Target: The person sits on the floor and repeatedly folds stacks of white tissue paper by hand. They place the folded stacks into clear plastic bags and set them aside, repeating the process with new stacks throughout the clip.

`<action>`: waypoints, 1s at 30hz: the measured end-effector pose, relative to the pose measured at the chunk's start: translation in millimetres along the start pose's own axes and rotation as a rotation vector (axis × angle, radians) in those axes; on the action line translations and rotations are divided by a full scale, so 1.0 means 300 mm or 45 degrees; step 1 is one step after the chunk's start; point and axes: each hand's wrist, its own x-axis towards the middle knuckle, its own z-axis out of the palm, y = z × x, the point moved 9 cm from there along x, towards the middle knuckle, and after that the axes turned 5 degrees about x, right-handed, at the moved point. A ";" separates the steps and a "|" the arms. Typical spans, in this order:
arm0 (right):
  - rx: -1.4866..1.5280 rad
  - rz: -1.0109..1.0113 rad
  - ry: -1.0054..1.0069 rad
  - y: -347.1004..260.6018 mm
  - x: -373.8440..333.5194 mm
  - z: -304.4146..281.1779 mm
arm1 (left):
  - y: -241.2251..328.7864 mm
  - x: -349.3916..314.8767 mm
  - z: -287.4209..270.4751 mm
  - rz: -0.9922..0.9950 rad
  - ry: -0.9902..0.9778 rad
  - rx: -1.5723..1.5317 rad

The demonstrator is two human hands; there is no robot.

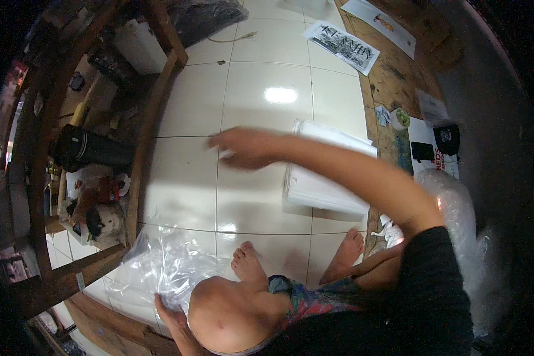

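Note:
My right arm (350, 169) reaches leftward across the view, with my right hand (246, 148) over the tiled floor. Motion blurs this hand, but thumb and fingers look apart and nothing shows between them. Under the forearm lies a stack of white sheets (326, 193), partly covered by the arm. Low on the left, beside my bent knee, my left hand (173, 320) grips the near edge of crumpled clear plastic (166, 264). Some of its fingers are hidden by the plastic and the knee. The plastic spreads over the floor toward the wooden rack.
A wooden rack (139, 178) on the left holds a black cylinder (101, 148) and assorted items. Along the right runs a wooden board (391, 95) with a small round tub (400, 118) and a black phone-like slab (422, 152). A printed sheet (342, 47) lies at the far right.

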 end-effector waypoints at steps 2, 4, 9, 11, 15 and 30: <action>-0.094 0.363 -0.028 0.257 -0.213 -0.167 | -0.016 -0.057 -0.075 0.024 0.144 0.032; -0.235 0.660 0.111 0.412 -0.447 -0.319 | -0.058 -0.083 -0.233 -0.022 0.342 0.159; -0.018 1.217 0.617 0.630 -1.091 -0.326 | 0.148 -0.188 -0.383 0.728 1.124 1.421; -0.035 1.287 0.815 0.689 -1.279 -0.207 | 0.251 -0.257 -0.134 1.504 1.018 1.579; -0.417 1.160 0.849 0.590 -1.184 -0.124 | 0.329 -0.232 0.638 1.018 -0.088 1.279; -0.294 0.948 0.152 0.771 -0.794 -0.197 | -0.716 -0.275 1.488 -0.233 -0.690 1.516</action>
